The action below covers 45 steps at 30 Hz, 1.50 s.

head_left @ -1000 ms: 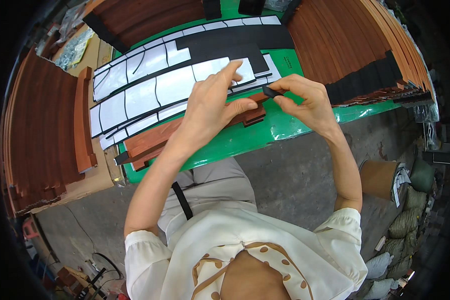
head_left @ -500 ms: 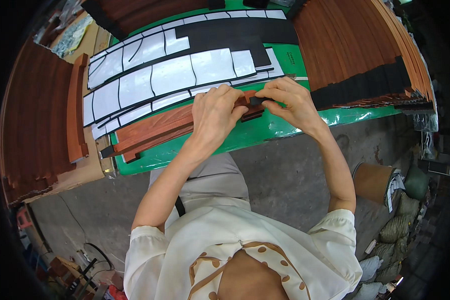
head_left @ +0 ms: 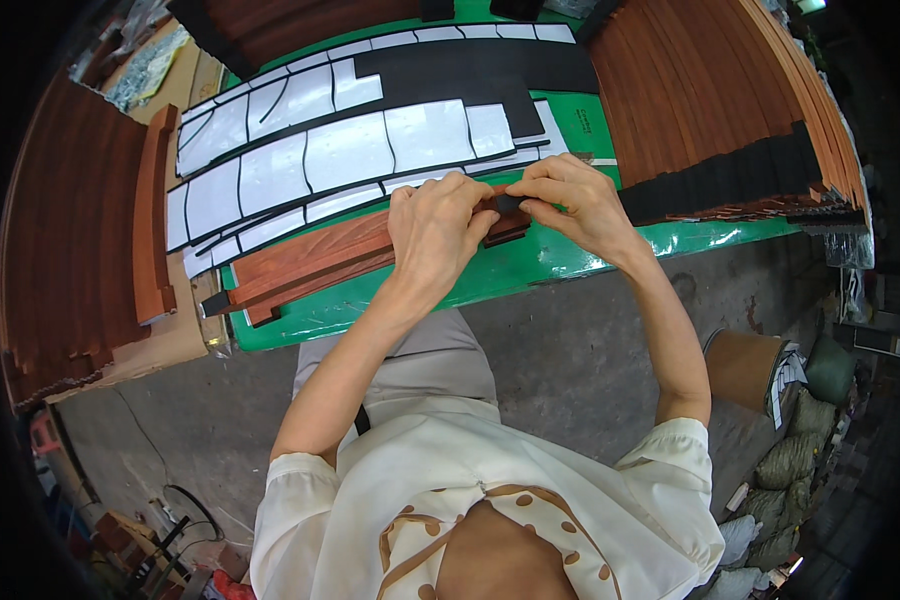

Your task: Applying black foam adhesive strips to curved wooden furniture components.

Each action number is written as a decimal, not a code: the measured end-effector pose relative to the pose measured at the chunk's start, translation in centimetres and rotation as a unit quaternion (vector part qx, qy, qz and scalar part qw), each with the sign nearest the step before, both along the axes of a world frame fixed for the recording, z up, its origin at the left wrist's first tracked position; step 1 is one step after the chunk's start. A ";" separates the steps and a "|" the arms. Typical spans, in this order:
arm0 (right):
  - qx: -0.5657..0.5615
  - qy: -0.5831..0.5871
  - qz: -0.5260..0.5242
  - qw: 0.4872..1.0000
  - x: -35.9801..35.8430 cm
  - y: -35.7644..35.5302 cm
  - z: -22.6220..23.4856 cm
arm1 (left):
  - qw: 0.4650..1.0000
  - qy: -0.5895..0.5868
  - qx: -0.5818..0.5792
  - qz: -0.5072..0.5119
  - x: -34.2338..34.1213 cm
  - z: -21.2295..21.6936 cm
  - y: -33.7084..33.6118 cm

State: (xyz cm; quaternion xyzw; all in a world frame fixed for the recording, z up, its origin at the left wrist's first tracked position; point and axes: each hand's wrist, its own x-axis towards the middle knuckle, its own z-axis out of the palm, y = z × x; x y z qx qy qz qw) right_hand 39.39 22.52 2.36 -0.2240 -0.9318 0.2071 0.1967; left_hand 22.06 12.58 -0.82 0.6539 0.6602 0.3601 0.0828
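Note:
Reddish-brown wooden strips (head_left: 320, 248) lie along the near edge of the green table. My left hand (head_left: 432, 232) is closed around the upper strip close to its right end, thumb on the near side. At that end, my right hand (head_left: 578, 205) pinches a small black piece (head_left: 508, 204) between thumb and fingertips. The black piece sits against the wood's tip; how far it reaches round the wood is hidden by my fingers. Another black piece (head_left: 215, 303) covers the strip's left end.
White backing sheets with black strips (head_left: 345, 152) lie just beyond the wood. Stacked brown boards stand at the right (head_left: 695, 90) and left (head_left: 65, 230). Below the green table's front edge (head_left: 560, 278) is grey floor, with a brown drum (head_left: 742, 365) at the right.
The black piece has shifted slightly left over the wood's right end, so less bare wood shows between my hands. My right fingertips have moved with it.

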 end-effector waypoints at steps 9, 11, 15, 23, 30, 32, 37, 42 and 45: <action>0.007 0.010 0.003 1.000 -0.1 0.1 -0.1 | 1.000 -0.001 -0.012 0.001 0.0 0.0 -0.1; 0.001 0.008 0.000 1.000 -0.1 0.1 -0.2 | 1.000 0.002 -0.011 0.001 0.0 0.1 -0.1; -0.005 0.001 0.008 1.000 0.0 0.3 -0.2 | 1.000 0.010 -0.004 0.000 0.0 0.1 -0.1; -0.010 -0.021 0.019 1.000 -0.1 0.4 0.1 | 1.000 0.000 0.001 -0.002 0.0 0.1 -0.1; -0.009 -0.007 0.018 1.000 -0.1 0.3 -0.1 | 1.000 -0.005 0.012 -0.011 -0.2 0.0 -0.1; -0.011 -0.008 0.016 1.000 0.0 0.3 -0.1 | 1.000 -0.002 0.015 -0.010 0.0 0.0 -0.1; -0.112 0.045 -0.003 0.993 0.7 0.2 -0.7 | 1.000 0.003 0.026 -0.007 0.2 0.0 -0.1; -0.193 0.111 -0.108 0.969 2.7 0.2 -2.1 | 0.998 0.015 0.065 -0.003 0.3 -0.1 0.0; -0.187 0.108 -0.105 0.971 2.0 -0.6 -2.5 | 0.998 0.017 0.067 -0.014 0.3 0.0 0.1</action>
